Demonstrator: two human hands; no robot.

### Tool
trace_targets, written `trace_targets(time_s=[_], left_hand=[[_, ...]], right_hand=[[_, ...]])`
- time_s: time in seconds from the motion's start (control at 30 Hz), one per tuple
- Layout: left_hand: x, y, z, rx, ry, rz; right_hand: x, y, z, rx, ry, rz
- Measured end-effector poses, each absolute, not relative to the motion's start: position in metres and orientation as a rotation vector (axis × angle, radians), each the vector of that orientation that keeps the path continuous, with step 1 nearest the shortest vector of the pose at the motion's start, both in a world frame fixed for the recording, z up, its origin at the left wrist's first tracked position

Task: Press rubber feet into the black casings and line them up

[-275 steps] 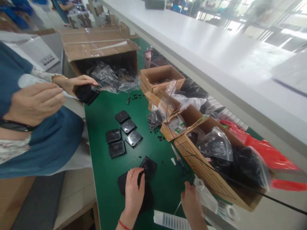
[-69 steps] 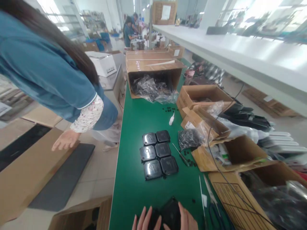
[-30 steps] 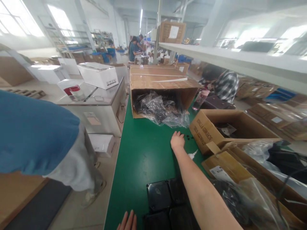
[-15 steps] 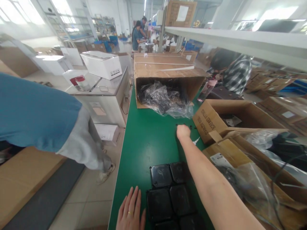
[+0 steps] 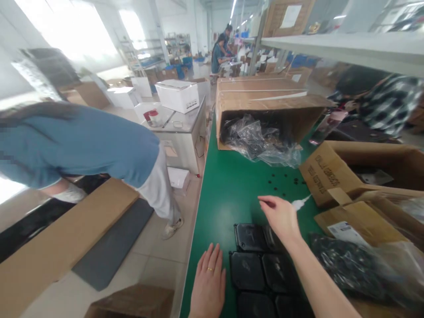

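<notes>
My left hand [image 5: 208, 282] lies flat and open on the green table [image 5: 228, 194], just left of a block of glossy black square covers [image 5: 247, 269]. My right hand [image 5: 280, 216] hovers above the far end of that block, its fingers pinched together; what they grip is too small to make out. Several small black pieces [image 5: 285, 179] lie scattered beyond it. A small white tube [image 5: 300, 203] rests to its right.
A big cardboard box [image 5: 265, 95] lies on its side at the far end, plastic bags [image 5: 261, 143] spilling out. Open cartons [image 5: 334, 176] and a bag of black parts [image 5: 351, 269] line the right. A person in blue [image 5: 82, 145] bends over flat cardboard [image 5: 59, 238] on the floor.
My right hand has drawn back from the scattered black pieces toward me, fingers now pinched. My left hand stays flat on the table. The person in blue has bent lower.
</notes>
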State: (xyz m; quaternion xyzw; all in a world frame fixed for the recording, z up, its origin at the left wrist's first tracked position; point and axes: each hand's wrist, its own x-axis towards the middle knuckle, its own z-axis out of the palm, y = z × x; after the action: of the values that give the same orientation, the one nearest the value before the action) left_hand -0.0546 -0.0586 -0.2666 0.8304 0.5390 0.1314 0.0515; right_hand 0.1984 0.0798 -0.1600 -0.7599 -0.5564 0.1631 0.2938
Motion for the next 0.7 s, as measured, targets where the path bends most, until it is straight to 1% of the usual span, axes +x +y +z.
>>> trace_targets(time_s=[0.07,0.13,0.23,0.33,0.43,0.57,0.63,0.7], left_hand=[[-0.057,-0.062,-0.258,2.170,1.580,0.526],[-0.055,-0.067,-0.243,1.677,1.573,0.763],[-0.041,-0.081,-0.220,0.856,1.487,1.055],[-0.023,-0.105,-0.205,0.286,1.225,1.055],[-0.016,-0.125,-0.199,0.028,1.153,0.945],[-0.019,-0.135,-0.187,-0.044,1.118,0.798],[-0.018,-0.138,-0.180,-0.046,1.091,0.767],[-0.015,-0.141,-0.174,-0.026,1.072,0.751]], right_hand=[[0.179,0.028,-0.156,-1.904,-1.272,0.696],[0.158,-0.022,-0.158,-1.862,-1.215,0.804],[0.123,-0.082,-0.164,-1.685,-1.380,0.799],[0.089,-0.121,-0.170,-1.502,-1.618,0.692],[0.066,-0.144,-0.176,-1.525,-1.818,0.473],[0.056,-0.163,-0.173,-1.744,-1.812,0.146],[0.057,-0.170,-0.163,-1.741,-1.814,0.132],[0.064,-0.176,-0.153,-1.673,-1.766,0.249]])
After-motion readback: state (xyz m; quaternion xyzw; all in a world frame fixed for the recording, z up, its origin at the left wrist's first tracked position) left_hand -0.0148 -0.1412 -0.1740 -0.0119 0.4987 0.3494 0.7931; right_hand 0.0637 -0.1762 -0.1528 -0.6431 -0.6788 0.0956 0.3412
